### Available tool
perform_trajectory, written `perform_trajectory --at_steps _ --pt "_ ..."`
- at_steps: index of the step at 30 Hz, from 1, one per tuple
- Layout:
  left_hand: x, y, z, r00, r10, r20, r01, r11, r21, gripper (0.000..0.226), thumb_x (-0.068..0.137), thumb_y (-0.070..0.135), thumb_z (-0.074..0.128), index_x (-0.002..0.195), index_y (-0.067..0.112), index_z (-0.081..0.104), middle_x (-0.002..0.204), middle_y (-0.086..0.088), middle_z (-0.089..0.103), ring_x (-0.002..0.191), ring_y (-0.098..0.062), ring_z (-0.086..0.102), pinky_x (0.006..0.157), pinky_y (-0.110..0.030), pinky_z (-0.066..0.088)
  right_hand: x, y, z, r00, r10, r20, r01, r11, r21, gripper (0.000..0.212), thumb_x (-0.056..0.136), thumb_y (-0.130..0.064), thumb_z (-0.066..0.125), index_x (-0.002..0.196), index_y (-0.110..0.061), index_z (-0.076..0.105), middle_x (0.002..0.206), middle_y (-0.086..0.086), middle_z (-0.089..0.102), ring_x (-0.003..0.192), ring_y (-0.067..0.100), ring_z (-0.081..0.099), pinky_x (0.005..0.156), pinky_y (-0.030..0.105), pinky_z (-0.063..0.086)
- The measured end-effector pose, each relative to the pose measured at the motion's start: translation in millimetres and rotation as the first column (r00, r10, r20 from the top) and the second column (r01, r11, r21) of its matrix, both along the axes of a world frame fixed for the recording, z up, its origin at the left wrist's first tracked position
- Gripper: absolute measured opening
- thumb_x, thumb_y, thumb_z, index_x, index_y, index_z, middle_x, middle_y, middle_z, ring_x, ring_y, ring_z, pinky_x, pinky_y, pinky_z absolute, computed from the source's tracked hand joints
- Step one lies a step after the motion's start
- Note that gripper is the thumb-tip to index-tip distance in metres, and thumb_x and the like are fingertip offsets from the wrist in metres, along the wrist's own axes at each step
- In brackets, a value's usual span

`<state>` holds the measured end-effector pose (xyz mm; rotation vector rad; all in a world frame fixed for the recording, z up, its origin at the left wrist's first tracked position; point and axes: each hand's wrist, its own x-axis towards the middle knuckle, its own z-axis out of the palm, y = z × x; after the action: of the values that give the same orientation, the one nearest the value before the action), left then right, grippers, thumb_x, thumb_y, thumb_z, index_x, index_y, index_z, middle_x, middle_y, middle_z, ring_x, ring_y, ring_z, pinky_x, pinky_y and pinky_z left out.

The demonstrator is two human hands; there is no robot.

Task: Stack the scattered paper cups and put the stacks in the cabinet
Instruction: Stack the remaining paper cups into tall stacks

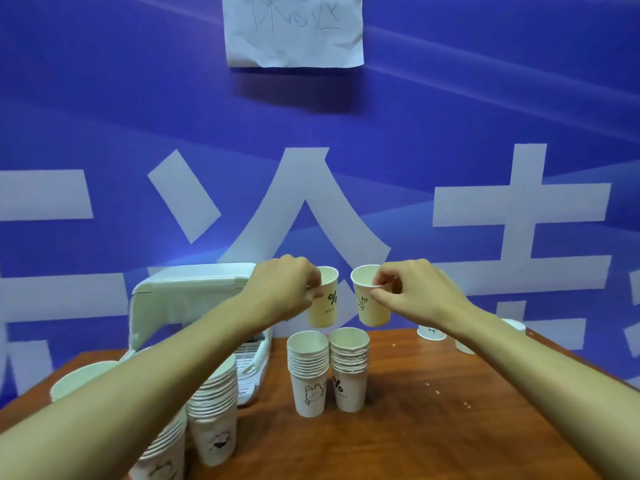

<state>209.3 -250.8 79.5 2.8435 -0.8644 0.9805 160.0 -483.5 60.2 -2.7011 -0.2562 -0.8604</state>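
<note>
Fig.: Brown wooden table (450, 427) in front of a blue banner wall (104, 116) w/ large white characters; white paper sheet (294, 29) fixed at top.

Far L on the table: white cabinet (187, 292), ribbed tray visible at its base. Two cup stacks at centre, upright and just beside each other: bunny-print stack (308, 375) and %-print stack (348, 372). Two more near-left stacks (214, 417), partly behind the L forearm. Loose cups (431, 332) at the far R edge.

Left hand (280, 292) pinches the rim of a %-print cup (323, 299). Right hand (415, 292) pinches the rim of a "Hi" cup (370, 299), which is tilted. Both cups are in the air above the centre stacks, near each other but apart.
</note>
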Motion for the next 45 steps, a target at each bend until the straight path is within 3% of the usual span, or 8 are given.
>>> perform_trajectory --at_steps 9,17,21,25,30,38,45 --pt "5 13 -27 0.993 0.059 -0.104 -0.044 0.989 0.138 0.026 0.092 0.045 0.058 0.103 0.026 0.073 0.095 0.002 0.071 0.086 -0.022 0.064 0.068 -0.031 0.053 11 16 -13 0.996 0.084 -0.042 -0.082 0.996 0.042 0.016 0.086 -0.048 0.061 0.089 -0.034 0.068 0.084 -0.02 0.068 0.081 0.007 0.065 0.071 0.037 0.059" --pt "22 5 -70 0.867 0.052 -0.495 0.034 0.986 0.162 0.03 0.096 0.038 0.06 0.108 0.014 0.074 0.1 -0.007 0.072 0.084 -0.024 0.063 0.077 -0.035 0.052 27 26 -54 0.979 0.105 -0.176 -0.106 0.994 0.004 0.024 0.092 -0.048 0.056 0.092 -0.029 0.072 0.083 -0.012 0.07 0.078 0.008 0.063 0.069 0.036 0.055" --pt "28 3 -69 0.863 0.055 -0.502 0.044 0.982 0.184 0.027 0.095 0.035 0.062 0.103 0.013 0.075 0.095 -0.012 0.071 0.088 -0.029 0.063 0.076 -0.035 0.05 34 25 -80 0.945 0.144 -0.293 -0.156 0.988 -0.019 0.026 0.096 -0.04 0.055 0.087 -0.024 0.073 0.068 -0.006 0.063 0.065 0.01 0.054 0.063 0.032 0.046" --pt "29 -2 -67 0.863 0.073 -0.499 0.051 0.972 0.23 0.027 0.095 0.034 0.061 0.101 0.011 0.075 0.097 -0.012 0.071 0.09 -0.03 0.063 0.075 -0.033 0.05 36 24 -91 0.945 0.172 -0.279 -0.176 0.984 0.012 0.035 0.098 -0.037 0.053 0.066 -0.024 0.058 0.06 -0.007 0.054 0.06 0.009 0.049 0.059 0.027 0.04" --pt "30 -2 -65 0.857 0.071 -0.51 0.066 0.967 0.246 0.027 0.095 0.034 0.062 0.103 0.011 0.075 0.099 -0.012 0.071 0.092 -0.03 0.062 0.079 -0.035 0.051 31 25 -99 0.965 0.143 -0.221 -0.168 0.981 -0.1 0.033 0.099 -0.042 0.04 0.07 -0.027 0.047 0.07 -0.004 0.057 0.069 0.014 0.053 0.066 0.042 0.049" --pt "27 -5 -66 0.867 0.079 -0.492 0.054 0.967 0.25 0.025 0.096 0.031 0.062 0.103 0.012 0.074 0.097 -0.009 0.07 0.087 -0.027 0.062 0.077 -0.034 0.05 18 32 -92 0.944 0.11 -0.31 -0.157 0.978 -0.134 0.032 0.106 -0.036 0.033 0.093 -0.019 0.058 0.083 0.002 0.059 0.075 0.023 0.054 0.073 0.043 0.049" --pt "22 -4 -67 0.878 0.073 -0.474 0.058 0.965 0.256 0.025 0.097 0.029 0.06 0.108 0.011 0.074 0.1 -0.009 0.071 0.089 -0.025 0.064 0.083 -0.037 0.054 24 29 -104 0.98 0.109 -0.167 -0.143 0.968 -0.206 0.03 0.101 -0.04 0.035 0.078 -0.026 0.048 0.078 -0.003 0.058 0.074 0.017 0.052 0.067 0.042 0.05"
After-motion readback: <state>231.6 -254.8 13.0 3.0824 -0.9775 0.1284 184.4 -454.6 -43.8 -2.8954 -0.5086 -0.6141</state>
